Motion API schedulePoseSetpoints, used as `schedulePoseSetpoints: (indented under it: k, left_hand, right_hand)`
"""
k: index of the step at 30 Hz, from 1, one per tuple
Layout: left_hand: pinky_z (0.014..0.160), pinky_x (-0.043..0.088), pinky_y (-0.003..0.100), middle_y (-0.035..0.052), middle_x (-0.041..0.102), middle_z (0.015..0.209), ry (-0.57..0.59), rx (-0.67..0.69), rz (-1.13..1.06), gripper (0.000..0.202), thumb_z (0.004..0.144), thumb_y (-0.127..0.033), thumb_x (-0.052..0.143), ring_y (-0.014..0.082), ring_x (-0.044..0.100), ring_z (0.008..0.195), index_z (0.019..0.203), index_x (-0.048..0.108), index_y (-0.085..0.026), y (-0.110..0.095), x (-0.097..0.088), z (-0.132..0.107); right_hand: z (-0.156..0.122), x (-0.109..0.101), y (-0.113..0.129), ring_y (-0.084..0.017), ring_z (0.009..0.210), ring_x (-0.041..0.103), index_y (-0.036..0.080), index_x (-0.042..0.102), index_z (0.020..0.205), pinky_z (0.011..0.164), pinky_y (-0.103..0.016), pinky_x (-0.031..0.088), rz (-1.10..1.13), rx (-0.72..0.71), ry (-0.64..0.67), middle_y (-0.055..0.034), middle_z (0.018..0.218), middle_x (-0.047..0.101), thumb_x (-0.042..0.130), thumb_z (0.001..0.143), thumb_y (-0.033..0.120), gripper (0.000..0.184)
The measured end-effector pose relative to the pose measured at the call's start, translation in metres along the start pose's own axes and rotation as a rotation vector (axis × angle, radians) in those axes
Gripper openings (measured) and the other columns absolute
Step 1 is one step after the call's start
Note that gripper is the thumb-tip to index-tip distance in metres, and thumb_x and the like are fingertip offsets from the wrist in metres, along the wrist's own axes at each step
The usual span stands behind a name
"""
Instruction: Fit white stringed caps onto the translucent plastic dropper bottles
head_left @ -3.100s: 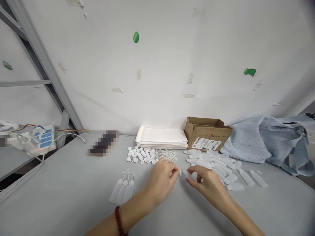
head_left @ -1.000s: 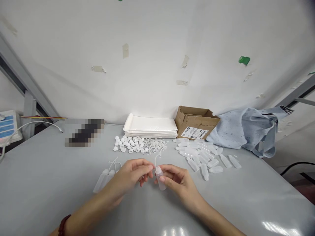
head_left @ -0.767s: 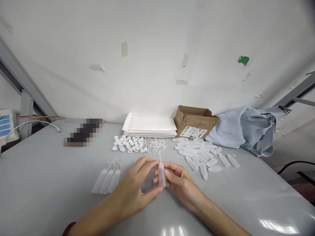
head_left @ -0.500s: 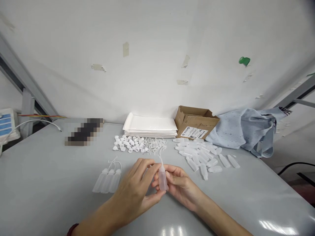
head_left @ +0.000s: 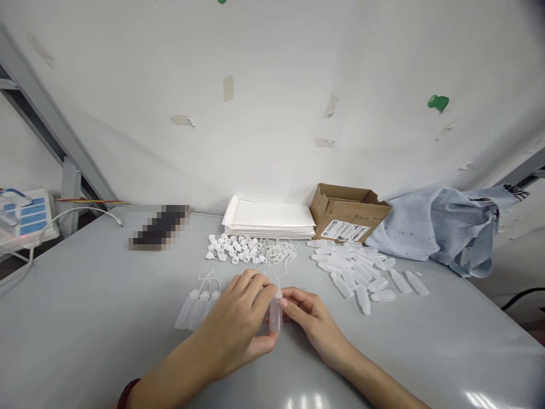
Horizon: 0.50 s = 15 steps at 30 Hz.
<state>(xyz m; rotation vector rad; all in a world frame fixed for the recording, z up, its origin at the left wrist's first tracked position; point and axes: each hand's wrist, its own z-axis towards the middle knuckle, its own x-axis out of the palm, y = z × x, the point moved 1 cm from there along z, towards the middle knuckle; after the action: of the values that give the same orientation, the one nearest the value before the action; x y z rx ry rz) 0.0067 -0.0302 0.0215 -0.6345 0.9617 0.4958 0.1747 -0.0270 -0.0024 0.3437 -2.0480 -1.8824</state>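
A small translucent plastic bottle (head_left: pixel 275 316) with a white looped cap stands upright between my hands over the grey table (head_left: pixel 85 318). My left hand (head_left: pixel 240 324) wraps its fingers and thumb round the bottle's body. My right hand (head_left: pixel 307 315) pinches the cap at the bottle's top with its fingertips. Three capped bottles (head_left: pixel 198 307) lie side by side just left of my left hand.
White caps (head_left: pixel 232 250) and thin loops (head_left: pixel 276 251) lie in heaps behind my hands. Several uncapped bottles (head_left: pixel 361 272) lie to the right. At the wall are a stack of white mailers (head_left: pixel 270 222), a cardboard box (head_left: pixel 347 218) and blue cloth (head_left: pixel 447 230).
My left hand has gone from a fingertip pinch at the cap to a grip round the bottle's body. The right hand has shifted from the body up to the cap. The bottle stands lower.
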Motion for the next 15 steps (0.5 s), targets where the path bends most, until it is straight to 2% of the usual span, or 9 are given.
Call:
schedulePoseSetpoints:
  k: [4, 8, 11, 15]
  left_hand:
    - [0.078, 0.044, 0.039, 0.0079, 0.056, 0.096, 0.074, 0.020, 0.007, 0.027, 0.073, -0.013, 0.056, 0.0263, 0.048, 0.094, 0.100, 0.055, -0.017, 0.006, -0.007, 0.000]
    - [0.083, 0.043, 0.041, 0.0077, 0.057, 0.098, 0.128, 0.017, 0.011, 0.029, 0.072, -0.014, 0.060, 0.0274, 0.046, 0.098, 0.101, 0.056, -0.017, 0.022, -0.023, -0.004]
    - [0.085, 0.042, 0.040, 0.0064, 0.056, 0.100, 0.189, -0.086, -0.020, 0.031, 0.071, -0.018, 0.063, 0.0265, 0.044, 0.100, 0.101, 0.056, -0.018, 0.040, -0.036, -0.010]
    - [0.086, 0.041, 0.040, 0.0052, 0.054, 0.101, 0.308, -0.192, -0.053, 0.028, 0.069, -0.019, 0.063, 0.0257, 0.042, 0.100, 0.095, 0.056, -0.019, 0.053, -0.042, -0.018]
  right_hand:
    - [0.002, 0.001, -0.004, -0.014, 0.074, 0.059, 0.018, 0.066, 0.097, 0.074, -0.029, 0.048, -0.095, -0.014, -0.045, -0.0020, 0.081, 0.066, 0.054, 0.088, 0.046, 0.031]
    - [0.016, 0.006, -0.010, -0.013, 0.064, 0.055, 0.016, 0.064, 0.095, 0.061, -0.025, 0.045, -0.158, -0.019, -0.084, -0.0017, 0.071, 0.062, 0.051, 0.088, 0.048, 0.035]
    - [0.036, 0.014, -0.014, -0.012, 0.057, 0.052, 0.015, 0.061, 0.098, 0.053, -0.024, 0.041, -0.235, -0.050, -0.171, -0.0001, 0.066, 0.058, 0.051, 0.088, 0.046, 0.034]
    - [0.060, 0.031, -0.015, -0.014, 0.066, 0.055, 0.017, 0.059, 0.097, 0.060, -0.025, 0.044, -0.323, -0.128, -0.190, -0.0020, 0.076, 0.060, 0.051, 0.088, 0.035, 0.022]
